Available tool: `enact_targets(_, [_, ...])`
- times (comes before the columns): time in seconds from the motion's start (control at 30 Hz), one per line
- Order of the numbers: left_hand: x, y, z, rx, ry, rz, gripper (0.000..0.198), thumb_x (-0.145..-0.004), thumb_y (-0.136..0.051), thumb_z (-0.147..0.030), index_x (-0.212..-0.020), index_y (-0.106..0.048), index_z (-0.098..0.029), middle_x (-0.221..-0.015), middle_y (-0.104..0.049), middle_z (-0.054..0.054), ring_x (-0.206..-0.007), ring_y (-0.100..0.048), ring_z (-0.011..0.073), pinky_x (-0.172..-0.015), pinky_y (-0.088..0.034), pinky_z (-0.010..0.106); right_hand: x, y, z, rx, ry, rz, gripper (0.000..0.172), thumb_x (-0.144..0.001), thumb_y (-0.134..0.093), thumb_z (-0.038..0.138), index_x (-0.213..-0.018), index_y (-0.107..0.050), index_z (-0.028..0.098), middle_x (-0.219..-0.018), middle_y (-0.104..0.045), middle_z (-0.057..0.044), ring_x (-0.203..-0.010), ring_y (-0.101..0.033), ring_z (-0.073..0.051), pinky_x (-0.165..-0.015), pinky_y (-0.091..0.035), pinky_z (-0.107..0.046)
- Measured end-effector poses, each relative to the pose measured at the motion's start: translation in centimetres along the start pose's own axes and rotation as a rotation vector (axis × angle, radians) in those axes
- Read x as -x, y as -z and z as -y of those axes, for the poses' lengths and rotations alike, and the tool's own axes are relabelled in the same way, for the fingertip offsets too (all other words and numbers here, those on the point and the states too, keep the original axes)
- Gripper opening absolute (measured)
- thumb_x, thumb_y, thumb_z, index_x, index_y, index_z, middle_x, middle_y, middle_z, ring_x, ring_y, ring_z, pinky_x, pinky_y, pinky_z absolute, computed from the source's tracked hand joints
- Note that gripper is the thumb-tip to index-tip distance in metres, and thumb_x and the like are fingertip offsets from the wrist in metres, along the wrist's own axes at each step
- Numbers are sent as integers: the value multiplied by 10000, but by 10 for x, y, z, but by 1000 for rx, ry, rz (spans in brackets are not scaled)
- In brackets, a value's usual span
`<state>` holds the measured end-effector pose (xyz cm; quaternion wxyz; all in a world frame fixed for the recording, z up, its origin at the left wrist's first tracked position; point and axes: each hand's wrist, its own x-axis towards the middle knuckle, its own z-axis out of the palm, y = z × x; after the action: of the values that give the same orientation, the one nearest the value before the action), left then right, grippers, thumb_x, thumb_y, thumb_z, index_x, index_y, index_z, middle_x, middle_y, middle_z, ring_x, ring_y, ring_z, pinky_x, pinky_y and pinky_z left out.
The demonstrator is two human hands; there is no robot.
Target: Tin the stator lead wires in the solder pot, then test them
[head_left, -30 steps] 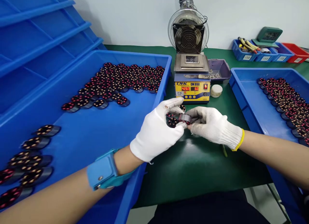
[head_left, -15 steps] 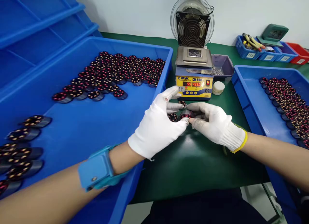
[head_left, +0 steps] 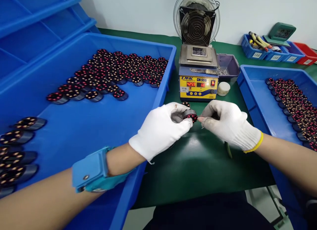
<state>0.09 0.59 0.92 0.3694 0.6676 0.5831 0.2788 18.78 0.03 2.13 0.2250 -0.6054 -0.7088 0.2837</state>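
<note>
My left hand (head_left: 160, 129), in a white glove, is closed round a small round motor stator (head_left: 190, 116) with red windings, held just above the green mat. My right hand (head_left: 229, 124), also gloved, pinches at the stator's right side with thumb and forefinger; what the pinch holds is too small to make out. Another stator (head_left: 186, 104) lies on the mat just behind the hands. A blue strap (head_left: 92, 172) wraps my left wrist.
A yellow solder pot (head_left: 198, 76) with a fume fan (head_left: 196, 23) stands behind the hands. A big blue tray (head_left: 81, 124) with several stators sits at the left; another blue tray (head_left: 257, 94) at the right. A white tin (head_left: 224, 88), purple bin (head_left: 228, 65) and small tool bins (head_left: 272, 51) lie beyond.
My left hand's forefinger has curled down round the stator. The right hand has drawn slightly to the right. The view has shifted a little.
</note>
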Motion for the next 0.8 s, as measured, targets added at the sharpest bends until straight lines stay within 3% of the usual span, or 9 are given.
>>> enact_targets(0.17, [1, -1, 2, -48, -59, 16, 223, -699, -657, -354, -878, -680, -223, -817, -729, 6, -736, -686, 224, -745, -557, 310, -7, -5, -8, -313, 64, 127, 499, -748, -712, 225, -1235, -600, 217, -1134, -676, -36, -873, -670, -179, -705, -550, -274])
enact_targets(0.23, [3, -2, 3, -111, -108, -25, 259, -704, -655, -333, -937, -675, -223, -906, -730, 21, -846, -696, 246, -819, -562, 334, -8, -8, -9, -320, 108, 200, 436, -785, -653, 182, -1218, -615, 204, -1120, -684, -32, -894, -667, -172, -775, -554, -290])
enact_targets(0.33, [9, -4, 5, -180, -315, -87, 540, -717, -646, -283, -1241, -582, -168, -1277, -627, 91, -1186, -595, 277, -1032, -487, 373, -8, -10, -8, -359, 100, 177, 300, -783, -632, 177, -1082, -651, 183, -1009, -706, -22, -817, -670, -162, -725, -560, -285])
enact_targets(0.4, [11, -5, 7, -197, -446, -24, 705, -741, -617, -234, -1416, -432, -148, -1460, -485, 95, -1330, -481, 256, -1126, -403, 363, -6, -10, -7, -373, 63, 124, 259, -742, -661, 183, -1001, -644, 179, -960, -706, -20, -762, -666, -162, -659, -555, -272])
enact_targets(0.47, [12, -6, 8, -208, -448, 46, 708, -780, -586, -219, -1459, -389, -178, -1476, -481, 57, -1331, -484, 227, -1135, -392, 342, -4, -9, -5, -351, 33, 107, 238, -708, -673, 171, -943, -637, 181, -915, -704, -14, -744, -662, -162, -639, -549, -265])
enact_targets(0.57, [11, -6, 7, -219, -325, -32, 509, -813, -583, -276, -1319, -571, -222, -1299, -644, 16, -1172, -616, 220, -1045, -468, 323, -2, -7, -4, -320, 0, 110, 247, -704, -690, 200, -947, -648, 189, -876, -701, -10, -732, -658, -165, -635, -550, -270])
enact_targets(0.63, [10, -5, 4, -222, -253, -69, 273, -817, -593, -344, -1039, -712, -238, -1030, -745, 3, -952, -693, 213, -896, -531, 308, -3, -5, -5, -315, 4, 88, 252, -712, -693, 214, -960, -654, 194, -887, -701, -12, -738, -658, -166, -646, -554, -274])
enact_targets(0.73, [11, -4, 0, -238, -169, -45, 296, -764, -653, -473, -602, -607, -230, -598, -654, -14, -600, -631, 174, -645, -513, 291, -7, -3, -6, -322, -17, 44, 244, -708, -675, 181, -951, -658, 192, -917, -700, -17, -733, -655, -156, -633, -547, -256])
enact_targets(0.8, [11, -4, -2, -205, -106, -109, 380, -677, -723, -540, -595, -530, -223, -530, -578, -30, -507, -560, 148, -554, -471, 279, -8, -2, -7, -356, -56, 44, 237, -700, -678, 172, -936, -660, 186, -899, -697, -17, -706, -650, -146, -605, -539, -240])
